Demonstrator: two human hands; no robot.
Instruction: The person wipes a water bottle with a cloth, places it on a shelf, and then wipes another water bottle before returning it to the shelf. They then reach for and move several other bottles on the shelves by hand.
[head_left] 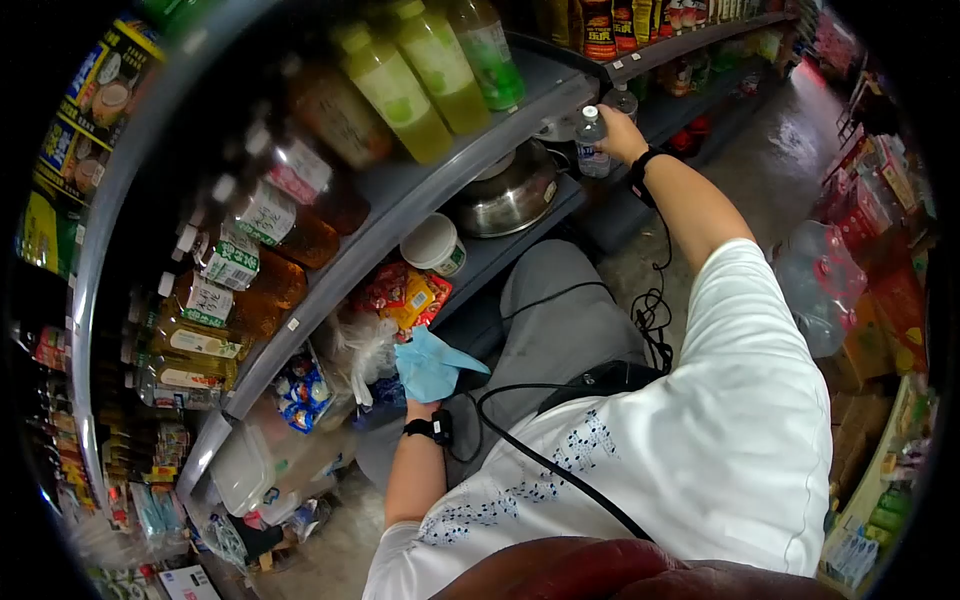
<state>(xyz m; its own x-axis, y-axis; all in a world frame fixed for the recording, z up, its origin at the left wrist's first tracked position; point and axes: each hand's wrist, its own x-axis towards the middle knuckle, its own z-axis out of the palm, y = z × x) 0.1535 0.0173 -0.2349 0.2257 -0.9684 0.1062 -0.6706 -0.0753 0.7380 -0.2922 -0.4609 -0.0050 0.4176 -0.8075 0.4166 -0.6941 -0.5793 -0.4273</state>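
Note:
My right hand (pixel 624 136) is stretched out to the lower shelf and closed around a clear plastic water bottle (pixel 592 158) with a white cap. The bottle stands roughly upright, near a second clear bottle (pixel 622 100) just behind my fingers. My left hand (pixel 421 409) is closer to my body, with a light blue cloth (pixel 432 366) in its grip. The cloth drapes over most of the fingers. Red and yellow snack packets (pixel 412 300) and a clear plastic bag (pixel 362 350) lie beside the cloth.
A grey shelf (pixel 450 165) carries several bottles of green drink (pixel 415 90) and tea (pixel 250 265). Below it sit a steel pot (pixel 510 195) and a white tub (pixel 432 245). A black cable (pixel 650 310) loops by my legs. Large clear bottles (pixel 820 285) stand at right.

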